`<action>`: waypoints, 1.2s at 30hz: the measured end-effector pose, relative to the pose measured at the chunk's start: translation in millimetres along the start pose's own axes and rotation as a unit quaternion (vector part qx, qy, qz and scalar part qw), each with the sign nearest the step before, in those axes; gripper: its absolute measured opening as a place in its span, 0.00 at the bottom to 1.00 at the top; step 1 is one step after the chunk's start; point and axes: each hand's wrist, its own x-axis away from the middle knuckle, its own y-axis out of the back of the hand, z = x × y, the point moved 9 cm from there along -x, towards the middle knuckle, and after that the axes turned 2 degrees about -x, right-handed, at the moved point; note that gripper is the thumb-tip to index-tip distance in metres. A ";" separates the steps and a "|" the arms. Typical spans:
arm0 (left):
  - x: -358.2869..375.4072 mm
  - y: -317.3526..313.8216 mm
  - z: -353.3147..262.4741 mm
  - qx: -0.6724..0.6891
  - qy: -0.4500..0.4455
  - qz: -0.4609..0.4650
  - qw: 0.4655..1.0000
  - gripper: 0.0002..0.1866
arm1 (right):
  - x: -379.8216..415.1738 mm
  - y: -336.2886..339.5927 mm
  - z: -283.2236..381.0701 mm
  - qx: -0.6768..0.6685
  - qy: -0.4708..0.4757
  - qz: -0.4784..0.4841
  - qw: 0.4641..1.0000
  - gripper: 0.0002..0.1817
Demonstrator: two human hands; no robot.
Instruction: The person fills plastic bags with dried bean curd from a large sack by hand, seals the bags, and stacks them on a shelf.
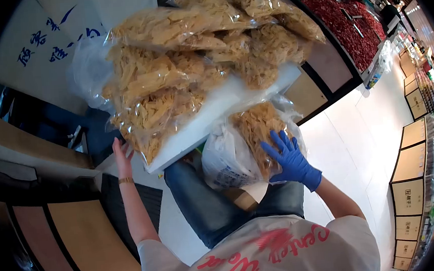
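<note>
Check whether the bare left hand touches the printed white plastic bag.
Apart; the head view shows a flat white slab between the left hand and the white bag.

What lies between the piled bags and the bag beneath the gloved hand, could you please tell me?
In the head view, a bare strip of white slab separates the piled bags from that bag.

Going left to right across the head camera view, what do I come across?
Blue wall writing → bare left hand → printed white plastic bag → blue-gloved right hand → heap of red goods → tan-fronted shelves.
</note>
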 end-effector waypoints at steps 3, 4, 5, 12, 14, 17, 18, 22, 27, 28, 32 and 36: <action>2.6 -1.1 3.6 -0.010 -0.002 0.013 1.000 0.43 | -4.7 -1.7 -13.6 0.013 -0.015 -0.045 0.999 0.55; 3.1 -0.1 7.9 -0.009 0.006 0.007 1.000 0.42 | -5.8 0.2 -11.4 0.020 0.000 -0.037 0.999 0.55; 4.2 0.7 13.1 -0.007 0.017 0.001 1.000 0.41 | -6.3 2.7 -10.0 0.028 0.014 -0.027 0.999 0.54; 13.0 -6.8 14.1 -0.001 0.011 -0.001 1.000 0.37 | -19.2 8.9 -73.6 -0.147 -0.063 -0.122 0.980 0.59; 15.0 -6.1 12.7 0.003 0.015 -0.004 1.000 0.37 | -15.3 1.8 -101.4 -0.226 -0.217 -0.101 0.944 0.59; 18.4 -9.0 11.3 0.004 0.015 0.000 1.000 0.38 | -21.4 -6.3 -97.2 -0.294 -0.211 -0.077 0.929 0.58; 20.5 -10.1 11.8 0.001 0.016 0.003 1.000 0.38 | -18.2 4.9 -88.7 -0.290 -0.265 -0.041 0.919 0.52; 25.0 -7.5 15.5 0.018 0.012 -0.018 1.000 0.39 | -13.9 -25.8 -115.4 -0.395 -0.171 -0.194 0.881 0.41; 33.9 1.9 7.6 0.042 -0.002 -0.026 0.999 0.40 | 9.9 31.1 -108.2 -0.406 -0.155 -0.278 0.857 0.37; 33.7 4.4 8.2 0.046 -0.001 -0.028 0.999 0.40 | 7.2 46.4 -110.2 -0.464 -0.131 -0.302 0.823 0.36; 31.6 6.7 0.2 0.047 -0.022 -0.027 0.998 0.39 | -34.7 167.5 -87.1 -0.509 -0.056 -0.347 0.785 0.35; 24.7 2.4 -8.7 0.005 -0.027 -0.002 1.000 0.36 | -118.6 278.6 -32.1 -0.487 0.055 -0.343 0.801 0.30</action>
